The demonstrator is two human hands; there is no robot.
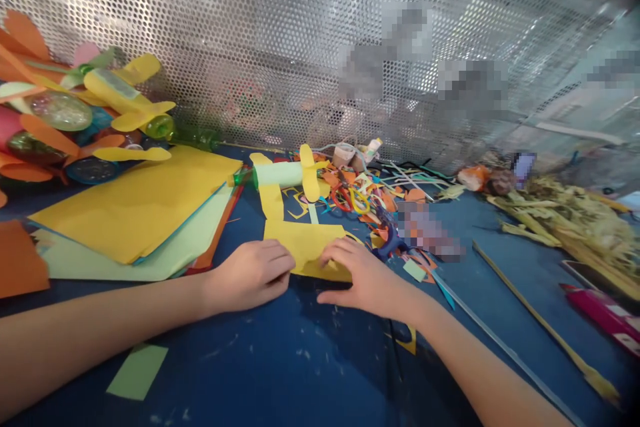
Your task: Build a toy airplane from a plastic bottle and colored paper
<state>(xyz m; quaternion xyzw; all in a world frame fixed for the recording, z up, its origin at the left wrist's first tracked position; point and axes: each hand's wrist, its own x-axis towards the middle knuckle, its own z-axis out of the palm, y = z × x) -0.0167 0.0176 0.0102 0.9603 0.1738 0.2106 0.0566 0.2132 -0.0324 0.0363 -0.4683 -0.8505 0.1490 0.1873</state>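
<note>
A rectangular piece of yellow paper [310, 247] lies on the blue table in front of me. My left hand [255, 273] is closed at its lower left edge, with the fingers curled and the fingertips partly hidden. Over the right end of the paper is my right hand [363, 273], thumb and fingers apart, the fingertips close to the sheet. Just beyond stands out a green bottle wrapped in pale green paper [283, 175], lying on its side with yellow paper wings [311, 173]. A yellow strip [273, 201] hangs between it and the sheet.
Stacked coloured paper [140, 200] and several winged bottles [120, 97] are at the left. Red and yellow scissor handles [350, 200] lie among paper scraps. A green paper piece [137, 371] is near my left forearm. Dried husks [575, 213] and a stick [540, 320] are at right.
</note>
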